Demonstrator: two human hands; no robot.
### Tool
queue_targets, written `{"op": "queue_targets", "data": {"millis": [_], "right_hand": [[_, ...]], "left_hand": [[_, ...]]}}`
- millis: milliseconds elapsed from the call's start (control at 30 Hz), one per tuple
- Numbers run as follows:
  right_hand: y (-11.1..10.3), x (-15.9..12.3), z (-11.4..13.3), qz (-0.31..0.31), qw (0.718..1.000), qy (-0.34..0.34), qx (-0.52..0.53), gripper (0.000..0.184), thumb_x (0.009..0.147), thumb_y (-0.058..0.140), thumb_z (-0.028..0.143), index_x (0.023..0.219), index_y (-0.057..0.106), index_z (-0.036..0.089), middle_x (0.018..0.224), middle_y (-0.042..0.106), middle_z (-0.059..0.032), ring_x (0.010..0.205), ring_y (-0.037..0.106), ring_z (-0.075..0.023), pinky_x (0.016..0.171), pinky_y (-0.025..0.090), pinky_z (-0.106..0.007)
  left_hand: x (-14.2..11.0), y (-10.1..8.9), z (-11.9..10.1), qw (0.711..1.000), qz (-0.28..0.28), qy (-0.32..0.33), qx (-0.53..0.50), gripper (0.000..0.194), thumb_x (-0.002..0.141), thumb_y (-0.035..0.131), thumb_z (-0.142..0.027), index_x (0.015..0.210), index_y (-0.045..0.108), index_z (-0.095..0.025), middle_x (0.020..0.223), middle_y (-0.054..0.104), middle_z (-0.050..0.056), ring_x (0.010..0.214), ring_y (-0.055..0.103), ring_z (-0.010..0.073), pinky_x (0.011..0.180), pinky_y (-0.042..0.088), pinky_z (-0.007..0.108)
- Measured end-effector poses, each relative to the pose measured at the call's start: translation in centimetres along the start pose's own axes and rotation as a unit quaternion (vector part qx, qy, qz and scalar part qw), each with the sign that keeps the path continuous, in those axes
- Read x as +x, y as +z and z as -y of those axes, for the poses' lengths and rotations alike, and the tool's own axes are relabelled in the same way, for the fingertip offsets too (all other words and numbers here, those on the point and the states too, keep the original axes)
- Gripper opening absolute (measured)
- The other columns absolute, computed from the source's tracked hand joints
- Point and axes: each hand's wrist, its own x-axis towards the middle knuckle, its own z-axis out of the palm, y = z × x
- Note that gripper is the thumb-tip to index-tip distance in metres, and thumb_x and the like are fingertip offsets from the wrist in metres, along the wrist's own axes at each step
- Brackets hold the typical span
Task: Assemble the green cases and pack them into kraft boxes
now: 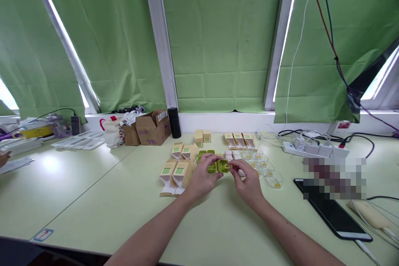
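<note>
Olive-green square plastic container, small and hollow, with rounded corners, is held above the tabletop, its open side facing the camera. It sits between the hands: the left hand grips it from the left, fingers above and thumb below, while the right hand pinches a small yellow-green piece at its right edge; whether the two are joined, I cannot tell.

From the left stand a white and red cloth bag, an open brown cardboard box and a black cylinder. Cream cartons with green squares lie just beside the left hand. More green containers lie behind the left hand, which partly hides them. Three open cream cartons lie farther back, and the right hand partly covers some small white pieces. Clear plastic cups with yellow centres follow on the right, then a white power strip and a black phone.
</note>
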Motion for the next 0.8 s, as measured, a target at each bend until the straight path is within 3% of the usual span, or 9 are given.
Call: {"op": "queue_targets", "data": {"millis": [200, 400, 567, 800], "right_hand": [[-0.03, -0.11, 0.02, 0.005, 0.999, -0.03, -0.03, 0.014, 0.1, 0.057, 0.026, 0.104, 0.07, 0.025, 0.091, 0.072, -0.0063, 0.078, 0.066, -0.0224, 0.073, 0.055, -0.036], [-0.14, -0.21, -0.44, 0.023, 0.991, -0.078, -0.108, 0.02, 0.102, 0.051, 0.021, 0.105, 0.07, 0.024, 0.097, 0.073, -0.0088, 0.088, 0.068, -0.0244, 0.076, 0.054, -0.036], [-0.39, -0.1, -0.7, 0.003, 0.967, -0.139, -0.214, 0.021, 0.102, 0.052, 0.017, 0.104, 0.072, 0.022, 0.097, 0.069, -0.0093, 0.082, 0.063, -0.0218, 0.071, 0.048, -0.034], [-0.6, 0.27, -0.46, -0.012, 0.932, -0.233, -0.277, 0.017, 0.1, 0.054, 0.011, 0.098, 0.069, 0.019, 0.08, 0.062, -0.0053, 0.073, 0.052, -0.0198, 0.065, 0.036, -0.034]], "left_hand": [[-0.02, 0.11, 0.21, 1.0, 0.003, 0.014, 0.006, 0.049, 0.076, 0.076, -0.004, 0.119, 0.072, -0.028, 0.128, 0.057, 0.009, 0.12, 0.06, 0.0275, 0.106, 0.053, 0.046], [-0.25, 0.26, 0.16, 0.998, 0.017, 0.05, 0.026, 0.048, 0.079, 0.075, -0.004, 0.12, 0.072, -0.027, 0.129, 0.057, 0.011, 0.131, 0.055, 0.0298, 0.112, 0.05, 0.048], [-0.36, 0.36, 0.15, 0.997, 0.018, 0.069, 0.033, 0.047, 0.08, 0.075, -0.005, 0.122, 0.071, -0.027, 0.129, 0.057, 0.011, 0.131, 0.055, 0.03, 0.111, 0.051, 0.049], [-0.41, 0.43, 0.14, 0.995, 0.025, 0.084, 0.041, 0.05, 0.08, 0.077, -0.005, 0.124, 0.069, -0.027, 0.13, 0.057, 0.01, 0.13, 0.056, 0.0292, 0.11, 0.051, 0.049]]}}
